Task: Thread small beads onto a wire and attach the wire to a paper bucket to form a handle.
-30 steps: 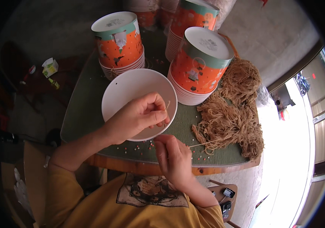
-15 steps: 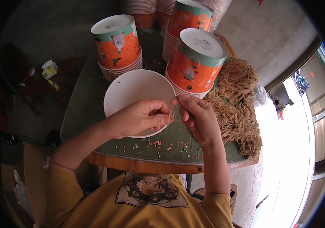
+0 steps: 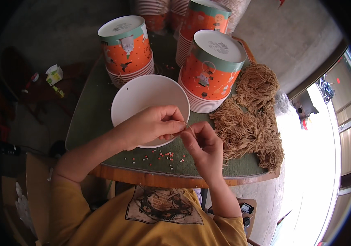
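A white paper bucket (image 3: 144, 92) lies tilted with its mouth toward me, a small hole near its upper left rim. My left hand (image 3: 148, 125) reaches across that mouth, its thumb and forefinger closed on a thin tan cord (image 3: 189, 126) by the right rim. Close beside it, my right hand (image 3: 205, 148) pinches the same cord, which makes a small bend between the fingertips. Whether the cord passes through the bucket's wall is hidden by my fingers. Bundles of similar tan cord (image 3: 241, 129) lie to the right of my right hand.
Stacks of upturned orange and green buckets stand behind: one at left (image 3: 128, 51), one at right (image 3: 212, 69), another farther back (image 3: 204, 20). Small white and orange dots (image 3: 167, 156) are scattered along the near part of the green tabletop (image 3: 87, 127). Its wooden edge (image 3: 142, 175) faces me.
My right hand has come down and turned inward, close to my left fingertips. The cord now bends between both hands. My left hand has barely moved.
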Demonstrator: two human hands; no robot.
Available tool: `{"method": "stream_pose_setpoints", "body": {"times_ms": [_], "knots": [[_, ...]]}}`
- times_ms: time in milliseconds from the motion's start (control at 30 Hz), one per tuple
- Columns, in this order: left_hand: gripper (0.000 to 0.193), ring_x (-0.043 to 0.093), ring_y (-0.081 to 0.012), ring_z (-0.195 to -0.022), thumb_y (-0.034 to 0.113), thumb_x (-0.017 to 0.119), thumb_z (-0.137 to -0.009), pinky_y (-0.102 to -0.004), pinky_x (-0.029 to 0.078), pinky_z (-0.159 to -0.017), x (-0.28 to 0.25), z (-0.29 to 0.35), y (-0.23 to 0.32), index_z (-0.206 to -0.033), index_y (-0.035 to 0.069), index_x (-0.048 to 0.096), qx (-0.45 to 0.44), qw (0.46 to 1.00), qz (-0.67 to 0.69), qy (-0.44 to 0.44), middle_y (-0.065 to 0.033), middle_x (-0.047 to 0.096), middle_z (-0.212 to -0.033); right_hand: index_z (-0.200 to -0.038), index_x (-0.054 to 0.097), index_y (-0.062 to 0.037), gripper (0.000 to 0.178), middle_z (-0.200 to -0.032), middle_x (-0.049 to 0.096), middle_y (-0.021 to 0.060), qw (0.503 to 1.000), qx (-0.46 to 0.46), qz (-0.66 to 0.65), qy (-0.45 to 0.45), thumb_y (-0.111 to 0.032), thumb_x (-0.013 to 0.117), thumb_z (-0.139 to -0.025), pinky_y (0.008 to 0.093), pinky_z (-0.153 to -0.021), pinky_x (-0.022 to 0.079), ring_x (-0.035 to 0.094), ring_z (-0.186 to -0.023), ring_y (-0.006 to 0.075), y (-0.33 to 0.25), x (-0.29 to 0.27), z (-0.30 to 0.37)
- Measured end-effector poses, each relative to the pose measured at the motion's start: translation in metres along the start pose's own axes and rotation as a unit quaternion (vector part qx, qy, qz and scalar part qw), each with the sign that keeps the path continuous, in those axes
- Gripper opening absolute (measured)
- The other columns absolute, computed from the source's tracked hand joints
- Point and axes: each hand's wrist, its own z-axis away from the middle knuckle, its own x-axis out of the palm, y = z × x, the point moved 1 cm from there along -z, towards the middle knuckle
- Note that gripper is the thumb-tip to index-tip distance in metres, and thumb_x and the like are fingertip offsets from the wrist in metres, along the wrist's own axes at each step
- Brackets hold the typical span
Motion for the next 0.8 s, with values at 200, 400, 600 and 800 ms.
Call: {"method": "stream_pose_setpoints", "body": {"times_ms": [200,400,600,800], "knots": [[0.011,0.053,-0.0072,-0.073,0.012,0.055,-0.097,-0.0218,0.045,-0.065,0.002,0.001,0.001,-0.098,0.001,0.058,-0.002,1.000,0.026,0.018,-0.0017,0.060,-0.087,-0.090,0.062,0.0007,0.010,-0.071,0.061,-0.0005,0.998,-0.028,0.047,0.029,-0.007,0.067,-0.090,0.0192,-0.055,0.043,0.051,-0.061,0.0013,-0.003,0.009,0.005],[0.010,0.057,-0.0098,-0.078,0.006,0.054,-0.095,-0.0242,0.049,-0.072,0.000,0.007,0.008,-0.102,-0.001,0.056,-0.008,0.999,0.014,0.036,-0.0051,0.060,-0.091,-0.095,0.067,0.0019,0.011,-0.074,0.062,-0.0021,0.987,-0.068,0.143,0.022,-0.009,0.066,-0.091,0.0179,-0.057,0.041,0.050,-0.064,0.0013,-0.010,0.007,0.006],[0.009,0.058,-0.0095,-0.081,0.001,0.057,-0.092,-0.0246,0.050,-0.075,0.000,0.007,0.004,-0.101,0.000,0.055,0.030,0.999,0.000,0.025,-0.0041,0.060,-0.091,-0.095,0.063,0.0011,0.011,-0.073,0.064,0.0031,0.990,-0.074,0.116,0.013,-0.008,0.066,-0.091,0.0214,-0.053,0.046,0.056,-0.059,0.0040,-0.004,0.003,0.004],[0.014,0.060,-0.0135,-0.078,-0.002,0.060,-0.088,-0.0285,0.051,-0.071,0.017,0.014,0.006,-0.098,0.001,0.050,0.192,0.945,-0.240,0.111,-0.0054,0.058,-0.088,-0.102,0.060,-0.0011,0.018,-0.074,0.056,-0.0041,0.999,-0.031,-0.034,0.008,-0.009,0.069,-0.088,0.0175,-0.052,0.040,0.049,-0.060,0.0019,0.003,0.000,-0.005]]}}
